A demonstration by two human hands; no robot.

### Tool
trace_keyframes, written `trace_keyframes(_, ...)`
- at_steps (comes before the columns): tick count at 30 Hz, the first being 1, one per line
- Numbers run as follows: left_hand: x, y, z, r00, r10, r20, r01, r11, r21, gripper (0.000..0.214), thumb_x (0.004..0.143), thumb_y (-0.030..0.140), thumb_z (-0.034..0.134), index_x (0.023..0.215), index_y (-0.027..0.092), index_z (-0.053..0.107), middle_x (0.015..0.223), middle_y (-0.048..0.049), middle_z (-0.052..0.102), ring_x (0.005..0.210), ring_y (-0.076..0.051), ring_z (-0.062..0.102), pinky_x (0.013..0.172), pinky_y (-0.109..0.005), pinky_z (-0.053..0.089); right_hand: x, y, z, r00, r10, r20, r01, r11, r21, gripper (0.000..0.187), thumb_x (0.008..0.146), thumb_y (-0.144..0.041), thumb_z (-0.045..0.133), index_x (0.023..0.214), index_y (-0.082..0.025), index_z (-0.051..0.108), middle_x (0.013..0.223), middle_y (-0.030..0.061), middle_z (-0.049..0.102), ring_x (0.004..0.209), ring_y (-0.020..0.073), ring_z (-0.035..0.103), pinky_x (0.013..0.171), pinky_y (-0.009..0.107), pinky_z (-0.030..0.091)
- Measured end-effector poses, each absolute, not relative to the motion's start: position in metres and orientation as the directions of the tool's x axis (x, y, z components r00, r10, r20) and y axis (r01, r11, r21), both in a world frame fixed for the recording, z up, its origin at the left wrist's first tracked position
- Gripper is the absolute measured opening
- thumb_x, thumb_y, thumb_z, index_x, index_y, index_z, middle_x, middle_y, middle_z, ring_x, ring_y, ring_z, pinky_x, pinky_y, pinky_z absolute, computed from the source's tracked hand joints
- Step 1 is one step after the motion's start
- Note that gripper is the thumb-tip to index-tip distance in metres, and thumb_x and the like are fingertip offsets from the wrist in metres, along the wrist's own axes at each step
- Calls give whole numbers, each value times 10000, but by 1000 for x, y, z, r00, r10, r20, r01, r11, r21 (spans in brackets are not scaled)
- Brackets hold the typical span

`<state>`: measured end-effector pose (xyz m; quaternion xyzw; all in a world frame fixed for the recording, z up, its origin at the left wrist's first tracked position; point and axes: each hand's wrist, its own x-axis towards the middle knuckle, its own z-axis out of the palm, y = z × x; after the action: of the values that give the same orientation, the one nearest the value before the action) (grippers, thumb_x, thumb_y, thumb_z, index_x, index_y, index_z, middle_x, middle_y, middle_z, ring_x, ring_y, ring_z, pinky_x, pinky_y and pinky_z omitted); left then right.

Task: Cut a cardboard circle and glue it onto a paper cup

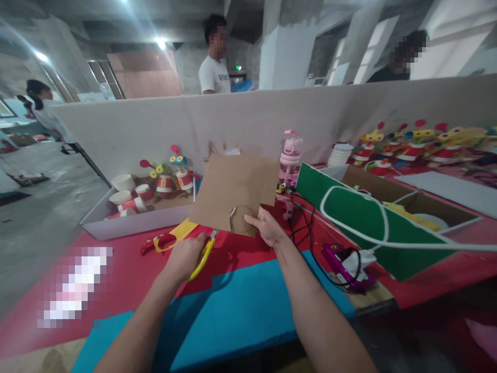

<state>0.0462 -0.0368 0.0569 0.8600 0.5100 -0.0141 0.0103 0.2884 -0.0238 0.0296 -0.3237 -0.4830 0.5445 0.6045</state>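
Note:
My left hand (190,256) is closed around yellow-handled scissors (202,259), whose metal tips point toward a sheet of brown cardboard (233,181). The cardboard is raised above the table in my right hand (267,227), which pinches its lower right part. Near that thumb a round outline (241,220) shows on the sheet, with a small slit at its left side; whether it is a separate disc I cannot tell. Beside my left hand lie a yellow strip (183,229) and a red piece (157,244) on the red table cover.
A white tray (135,220) of paper cups and cup figures stands left. A green-sided box (349,217), a purple power strip (345,267) with a white cable and a pink bottle (290,150) stand right. Blue sheet (233,305) covers the front edge. People are beyond the white partition (174,124).

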Motion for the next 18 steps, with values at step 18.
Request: trace_keyframes(18,42,-29,52,418,908,-35,902,-419,-104,363,951,377,354,1139,141,557,965,-174,707,914,-309,686,701,-341,457,299,-22,26,-105,975,195,-300,156,-941,440,689,-303,781,1093,-230,622,1133,45,713,1117,252,632,995,445,490)
